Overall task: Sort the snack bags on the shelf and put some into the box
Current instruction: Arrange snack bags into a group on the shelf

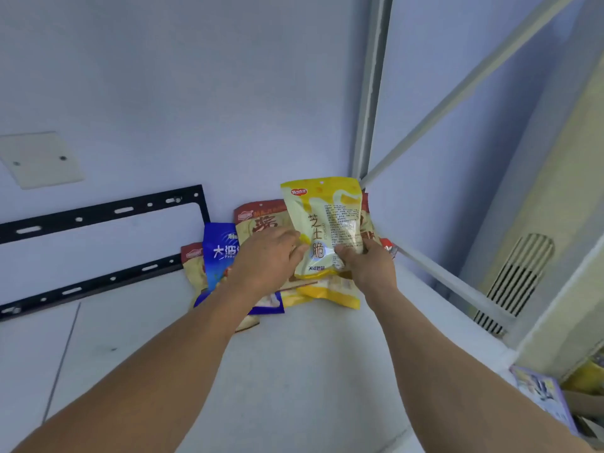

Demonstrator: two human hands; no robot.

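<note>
- Nearest the camera are two bare forearms, reaching up and forward from the bottom edge over the pale, flat white shelf top (294,371) toward its back right corner.
- Far left on the wall sit a cream blank cover plate (41,160) and a black slotted metal bracket (104,212); neither belongs to the sorting.
- Next comes the pile of snack bags leaning against the wall: a glossy blue bag with white lettering (222,253), then a beige bag with a red top band (261,217) behind it.
- The left hand (266,259) lies over the pile, fingers touching the left edge of the upright yellow-and-white cheese-crisp bag (322,223); whether it pinches that bag I cannot tell.
- The right hand (367,266) is clamped on that yellow bag's lower right part, thumb on its front.
- At the lower right edge, a cardboard box (585,410) seems to hold some packets already.
- My judgement: sorting is midway, with several bags left on the shelf.
</note>
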